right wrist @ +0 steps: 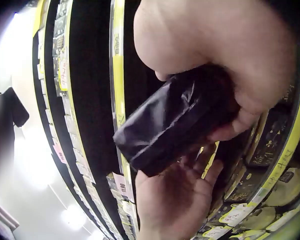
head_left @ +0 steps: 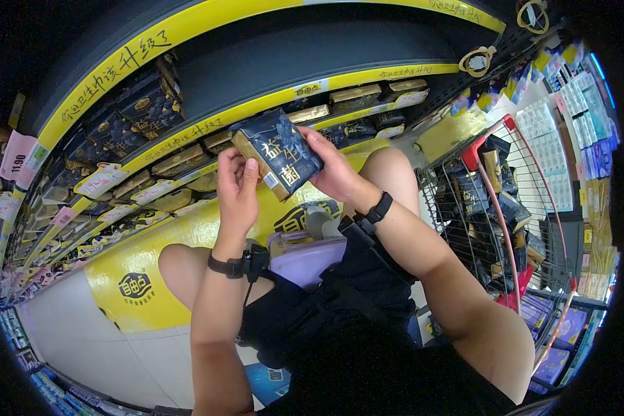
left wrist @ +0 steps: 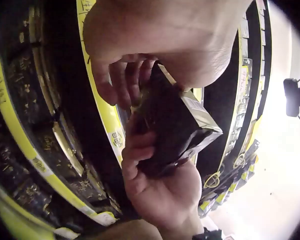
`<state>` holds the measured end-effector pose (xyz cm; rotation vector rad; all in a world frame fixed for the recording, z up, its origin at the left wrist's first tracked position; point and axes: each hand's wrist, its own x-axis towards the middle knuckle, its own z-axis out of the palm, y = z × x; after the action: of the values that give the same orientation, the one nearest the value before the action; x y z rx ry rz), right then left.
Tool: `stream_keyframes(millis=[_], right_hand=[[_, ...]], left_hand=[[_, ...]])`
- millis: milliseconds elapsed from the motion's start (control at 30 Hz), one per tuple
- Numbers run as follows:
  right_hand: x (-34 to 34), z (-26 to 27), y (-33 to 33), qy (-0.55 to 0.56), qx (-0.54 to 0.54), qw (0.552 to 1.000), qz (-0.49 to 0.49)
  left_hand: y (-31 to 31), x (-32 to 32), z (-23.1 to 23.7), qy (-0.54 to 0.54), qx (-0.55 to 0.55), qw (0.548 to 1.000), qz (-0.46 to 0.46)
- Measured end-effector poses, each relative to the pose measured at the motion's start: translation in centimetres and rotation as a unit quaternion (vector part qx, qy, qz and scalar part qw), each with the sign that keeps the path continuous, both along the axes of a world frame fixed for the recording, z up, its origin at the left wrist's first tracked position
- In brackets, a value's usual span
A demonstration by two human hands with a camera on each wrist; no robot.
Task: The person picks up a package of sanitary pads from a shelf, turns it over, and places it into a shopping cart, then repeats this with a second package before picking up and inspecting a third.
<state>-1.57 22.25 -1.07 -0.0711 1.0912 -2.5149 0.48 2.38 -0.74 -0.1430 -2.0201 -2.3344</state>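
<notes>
A dark blue sanitary pad pack (head_left: pixel 279 152) with gold sides and large pale characters is held up in front of the shelves, between both hands. My left hand (head_left: pixel 239 187) grips its left edge, the thumb along the gold side near a white barcode label. On the right, my right hand (head_left: pixel 334 165) holds the other end, with the thumb on the upper right corner. In the left wrist view the pack (left wrist: pixel 172 117) shows its gold side and dark face, fingers curled behind it. The right wrist view shows a wrinkled dark wrapper end (right wrist: pixel 165 120) below my right hand.
Shelves with yellow edge strips (head_left: pixel 312 89) carry rows of similar packs (head_left: pixel 142 125) and price tags. At the right stands a wire shopping cart (head_left: pixel 509 215) filled with dark packs. A lilac stool (head_left: pixel 306 262) is between the person's knees, above a yellow floor-level panel (head_left: pixel 135 291).
</notes>
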Motion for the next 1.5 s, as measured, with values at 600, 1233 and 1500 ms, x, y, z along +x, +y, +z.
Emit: stream_keyframes(millis=[600,1233,1500], right_hand=[[1.2,-0.2,-1.2,0.221,0.236,0.946,0.012],[1.0,-1.3,-0.1,0.047,0.079,0.981,0.172],[0.1,-0.6,-0.3,0.081,0.253,0.963,0.040]], left_hand=[[0.2,1.1,-0.1,0.002,0.022,0.996,-0.091],[0.4,1.6,0.8,0.030,0.097,0.993,-0.063],[0.3,0.3,0.8,0.120,0.021,0.991,0.057]])
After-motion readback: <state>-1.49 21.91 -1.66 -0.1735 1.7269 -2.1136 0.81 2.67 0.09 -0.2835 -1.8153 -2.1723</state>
